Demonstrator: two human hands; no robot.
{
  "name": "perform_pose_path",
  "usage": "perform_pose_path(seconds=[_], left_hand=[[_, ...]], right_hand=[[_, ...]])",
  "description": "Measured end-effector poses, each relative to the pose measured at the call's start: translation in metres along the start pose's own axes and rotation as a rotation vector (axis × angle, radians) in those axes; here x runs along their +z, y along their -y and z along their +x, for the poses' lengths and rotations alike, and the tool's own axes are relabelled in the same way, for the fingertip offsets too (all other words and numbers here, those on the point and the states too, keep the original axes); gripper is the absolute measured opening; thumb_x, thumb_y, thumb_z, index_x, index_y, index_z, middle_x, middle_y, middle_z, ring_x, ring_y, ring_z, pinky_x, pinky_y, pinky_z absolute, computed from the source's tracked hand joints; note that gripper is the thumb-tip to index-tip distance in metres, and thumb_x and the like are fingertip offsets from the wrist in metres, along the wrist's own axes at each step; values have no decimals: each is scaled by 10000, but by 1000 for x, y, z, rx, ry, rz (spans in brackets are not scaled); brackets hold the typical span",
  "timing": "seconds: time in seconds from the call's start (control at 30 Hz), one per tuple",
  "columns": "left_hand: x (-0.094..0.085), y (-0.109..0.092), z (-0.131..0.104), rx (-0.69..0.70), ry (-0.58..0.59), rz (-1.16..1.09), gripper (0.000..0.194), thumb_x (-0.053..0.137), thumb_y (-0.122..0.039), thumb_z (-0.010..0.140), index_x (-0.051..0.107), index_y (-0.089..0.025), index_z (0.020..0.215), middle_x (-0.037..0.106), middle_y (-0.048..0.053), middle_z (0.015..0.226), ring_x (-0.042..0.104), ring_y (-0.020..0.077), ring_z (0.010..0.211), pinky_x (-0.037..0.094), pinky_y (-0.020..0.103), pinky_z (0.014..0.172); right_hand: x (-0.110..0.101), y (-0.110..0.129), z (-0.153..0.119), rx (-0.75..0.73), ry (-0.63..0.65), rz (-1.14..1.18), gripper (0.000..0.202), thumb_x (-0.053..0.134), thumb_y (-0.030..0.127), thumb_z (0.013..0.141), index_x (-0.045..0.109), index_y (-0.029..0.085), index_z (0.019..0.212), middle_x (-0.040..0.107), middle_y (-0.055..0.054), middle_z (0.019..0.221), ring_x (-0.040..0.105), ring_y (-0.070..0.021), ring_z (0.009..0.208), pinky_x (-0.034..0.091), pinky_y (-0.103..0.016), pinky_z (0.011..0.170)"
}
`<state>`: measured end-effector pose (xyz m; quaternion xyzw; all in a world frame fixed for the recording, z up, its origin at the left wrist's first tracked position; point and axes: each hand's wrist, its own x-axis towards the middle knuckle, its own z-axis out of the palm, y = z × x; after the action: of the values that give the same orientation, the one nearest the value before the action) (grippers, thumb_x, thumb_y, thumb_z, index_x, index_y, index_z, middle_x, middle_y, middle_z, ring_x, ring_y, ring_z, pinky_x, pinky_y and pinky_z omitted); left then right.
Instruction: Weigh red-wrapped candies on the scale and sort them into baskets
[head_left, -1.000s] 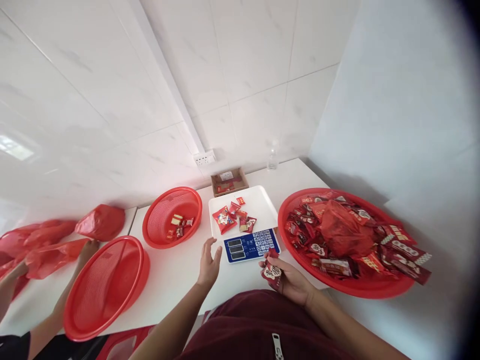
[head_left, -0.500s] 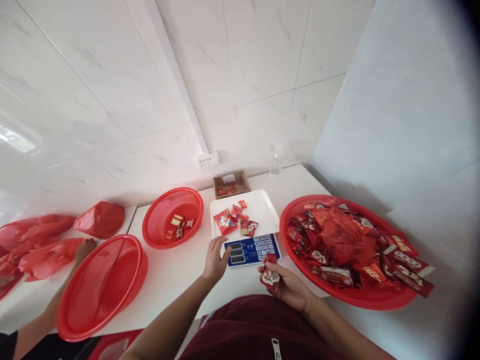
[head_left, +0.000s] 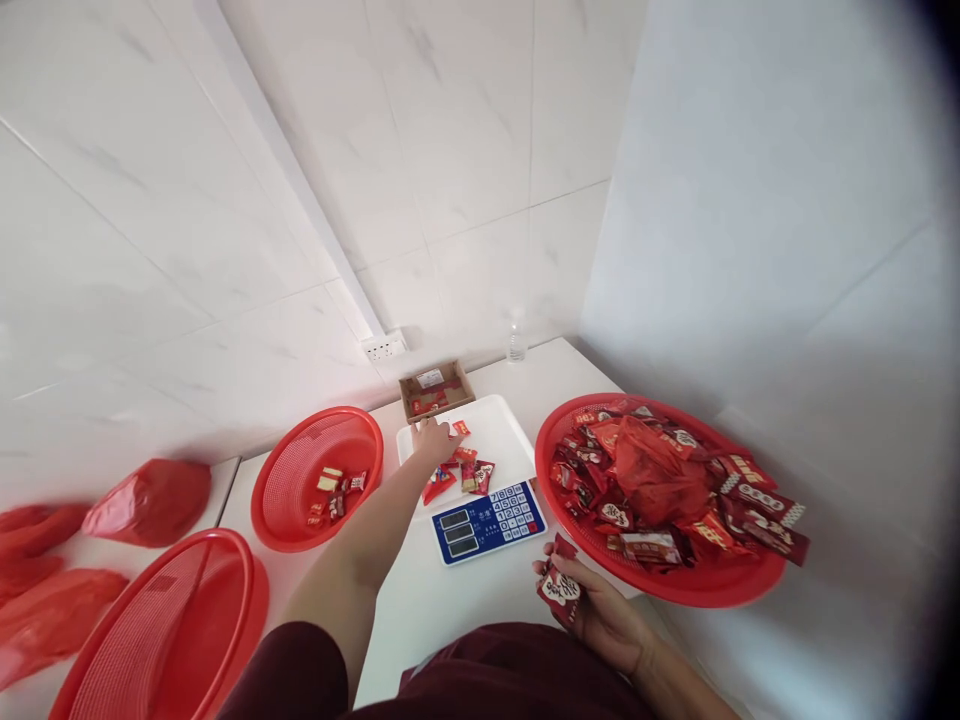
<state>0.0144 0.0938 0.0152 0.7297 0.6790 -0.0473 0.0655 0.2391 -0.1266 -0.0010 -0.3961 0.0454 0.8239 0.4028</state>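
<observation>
My left hand point(head_left: 433, 440) reaches over the white tray point(head_left: 501, 430) of a blue-panelled weighing scale point(head_left: 489, 522). Its thumb points to the right, apart from the fingers, which are partly hidden; I see nothing held. Close by on the tray lie several red wrapped snacks point(head_left: 480, 476), among them a small red packet point(head_left: 461, 428). In front of the scale's right side, my right hand point(head_left: 609, 620) is closed around a dark red snack packet point(head_left: 561, 590) with white lettering patches. A large red basket point(head_left: 551, 470) heaped with wrapped snacks stands right of the scale.
Behind the tray sits a cardboard box point(head_left: 409, 405) with red packets inside. A clear plastic bottle point(head_left: 516, 342) stands near the wall. To the left are a red basket point(head_left: 262, 480) with several snacks, another red basket point(head_left: 225, 600) and red plastic bags point(head_left: 150, 500).
My left hand has moved from the scale's display forward over the tray. My right hand keeps hold of the snack packet. The view has shifted, and the other person's hand at left is out of sight.
</observation>
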Motion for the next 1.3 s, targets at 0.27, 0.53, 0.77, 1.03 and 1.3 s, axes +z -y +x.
perform_pose_path(seconds=[0.27,0.53,0.77,1.03,1.3], left_hand=[[12,-19,21,152,89,16,366,524,-378,866,533,-177,1172,532,89,1232,492,242,1139,380,489,961],[10,-21,11,149,60,-205,321,530,-333,874,540,-167,1149,560,86,1169,574,194,989,495,408,834],[-11,-25,-27,85,-99,-558,230,409,-244,918,570,-173,1066,624,80,1055,592,169,911,499,347,780],[26,-53,-177,232,78,-930,113,556,-125,739,579,-197,823,644,-21,694,597,116,635,479,230,587],[48,-9,-164,87,-315,-671,319,536,-283,814,534,-220,1127,510,115,1253,448,257,1210,396,432,975]], right_hand=[[-8,-11,-3,15,-67,-1,363,757,203,651,543,190,944,714,-30,771,654,-128,579,489,-209,502],[-5,-18,-5,5,-29,-15,325,759,215,645,568,194,907,714,-22,768,650,-122,582,484,-203,502],[-5,-20,-9,-14,13,-6,290,744,197,669,591,184,915,720,-53,835,679,-143,683,530,-240,628],[7,-16,-5,1,135,-11,356,759,186,650,600,206,968,703,-69,990,669,-240,925,529,-275,675],[10,-27,12,39,54,-47,259,746,149,658,601,192,869,709,-11,779,666,-118,677,537,-252,714]])
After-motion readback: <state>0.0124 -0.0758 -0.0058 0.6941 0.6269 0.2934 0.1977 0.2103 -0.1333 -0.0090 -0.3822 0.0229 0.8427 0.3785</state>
